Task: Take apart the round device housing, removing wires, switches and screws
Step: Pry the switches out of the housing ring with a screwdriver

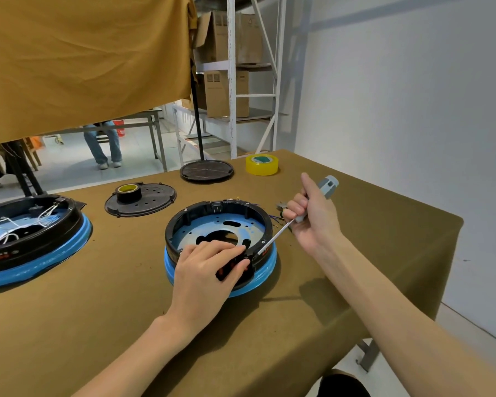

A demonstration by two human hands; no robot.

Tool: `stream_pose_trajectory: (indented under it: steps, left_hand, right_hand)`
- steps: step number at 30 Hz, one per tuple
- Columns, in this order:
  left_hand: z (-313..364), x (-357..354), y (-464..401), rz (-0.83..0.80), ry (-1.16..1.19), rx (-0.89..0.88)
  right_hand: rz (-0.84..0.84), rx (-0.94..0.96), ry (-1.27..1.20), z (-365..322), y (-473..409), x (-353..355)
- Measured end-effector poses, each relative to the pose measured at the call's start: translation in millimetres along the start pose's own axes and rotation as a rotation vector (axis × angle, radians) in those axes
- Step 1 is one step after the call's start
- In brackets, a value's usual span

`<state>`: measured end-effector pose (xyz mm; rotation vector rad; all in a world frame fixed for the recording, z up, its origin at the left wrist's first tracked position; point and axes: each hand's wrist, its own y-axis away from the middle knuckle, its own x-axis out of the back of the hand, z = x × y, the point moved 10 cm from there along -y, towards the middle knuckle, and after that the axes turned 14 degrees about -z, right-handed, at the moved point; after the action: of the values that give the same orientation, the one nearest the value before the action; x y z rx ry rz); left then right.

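Round black-and-blue plastic device housing (pixel 220 245) near the brown surface's (pixel 98 316) right edge — rigid, light, likely skids — left hand (pixel 209 270) clamped on its near rim module, right hand (pixel 312 216) closed around the grey-handled screwdriver (pixel 298 217) at a rim screw.

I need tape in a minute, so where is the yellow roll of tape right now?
In the head view, the yellow roll of tape lies at the table's far edge, right of the black round stand base, beyond the right hand.
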<state>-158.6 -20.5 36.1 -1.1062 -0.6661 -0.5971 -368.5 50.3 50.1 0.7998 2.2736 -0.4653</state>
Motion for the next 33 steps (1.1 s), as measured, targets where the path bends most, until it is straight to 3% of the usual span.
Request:
stream_pose_trajectory:
  steps: [15, 33]
  left_hand:
    - [4, 3, 7, 0.072, -0.016, -0.082]
    - [2, 2, 9, 0.031, 0.046, -0.031]
  right_hand:
    - [-0.087, 0.097, 0.132, -13, 2, -28]
    - [-0.166, 0.121, 0.244, -14, 11, -38]
